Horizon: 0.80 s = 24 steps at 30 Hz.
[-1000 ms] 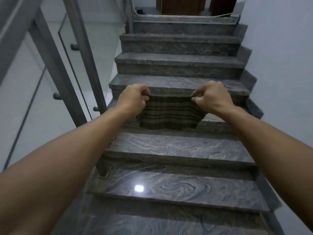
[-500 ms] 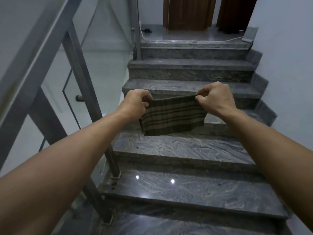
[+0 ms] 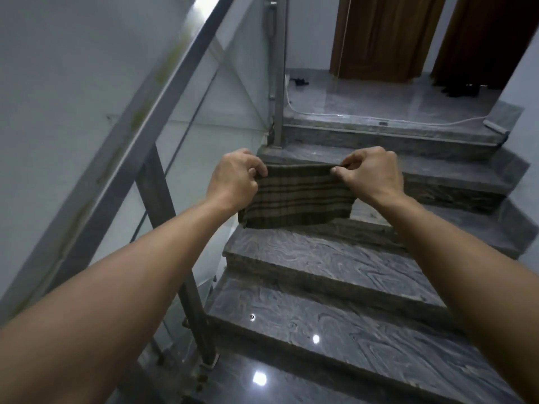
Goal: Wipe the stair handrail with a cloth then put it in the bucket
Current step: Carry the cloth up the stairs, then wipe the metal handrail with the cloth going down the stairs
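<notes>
1. While we climbed, the landing (image 3: 379,97) and doors (image 3: 379,36) rose into view, and the handrail (image 3: 140,118) came closer at 10 o'clock.
2. Open stairs (image 3: 320,258) lie ahead toward 12 o'clock.
3. Our left hand (image 3: 233,182) and right hand (image 3: 370,176) pinch the striped cloth (image 3: 297,199) by its top corners, stretched taut between them, clear of the handrail.

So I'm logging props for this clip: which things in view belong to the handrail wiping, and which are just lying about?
Part of the job:
cloth, stretched between left hand and right hand
handrail, on the left, not yet touched

Just lying about:
white cable along the landing edge
dark item on the landing floor
doors

No bucket is in view.
</notes>
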### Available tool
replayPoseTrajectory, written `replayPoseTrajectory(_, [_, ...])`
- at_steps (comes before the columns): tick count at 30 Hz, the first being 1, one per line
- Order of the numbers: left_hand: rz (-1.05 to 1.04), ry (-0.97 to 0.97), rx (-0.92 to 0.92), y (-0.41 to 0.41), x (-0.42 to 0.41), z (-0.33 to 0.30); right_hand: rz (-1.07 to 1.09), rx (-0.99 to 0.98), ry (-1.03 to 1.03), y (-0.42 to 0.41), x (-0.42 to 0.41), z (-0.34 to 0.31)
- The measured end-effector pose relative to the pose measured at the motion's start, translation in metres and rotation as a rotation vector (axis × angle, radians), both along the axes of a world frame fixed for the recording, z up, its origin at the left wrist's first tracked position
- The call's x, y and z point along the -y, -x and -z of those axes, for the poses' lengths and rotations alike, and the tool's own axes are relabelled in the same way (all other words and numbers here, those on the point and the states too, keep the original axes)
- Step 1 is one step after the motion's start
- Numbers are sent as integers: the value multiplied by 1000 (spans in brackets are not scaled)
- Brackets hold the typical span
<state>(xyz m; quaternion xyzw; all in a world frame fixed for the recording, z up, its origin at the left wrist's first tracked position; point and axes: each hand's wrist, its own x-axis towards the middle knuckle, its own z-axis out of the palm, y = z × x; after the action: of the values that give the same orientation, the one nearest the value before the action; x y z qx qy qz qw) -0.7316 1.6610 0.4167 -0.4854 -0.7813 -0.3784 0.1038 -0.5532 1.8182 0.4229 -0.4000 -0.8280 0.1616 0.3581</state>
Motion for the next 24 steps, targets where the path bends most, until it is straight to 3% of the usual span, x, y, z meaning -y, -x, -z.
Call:
replayPoseTrajectory(14, [-52,-280,-167,126,-50,-144,-119,-304,-100,180,-64,-146])
replayPoseTrajectory(24, [-157,-274,-165,180,-77,-242,-227,-291,-143,265,-87,-246])
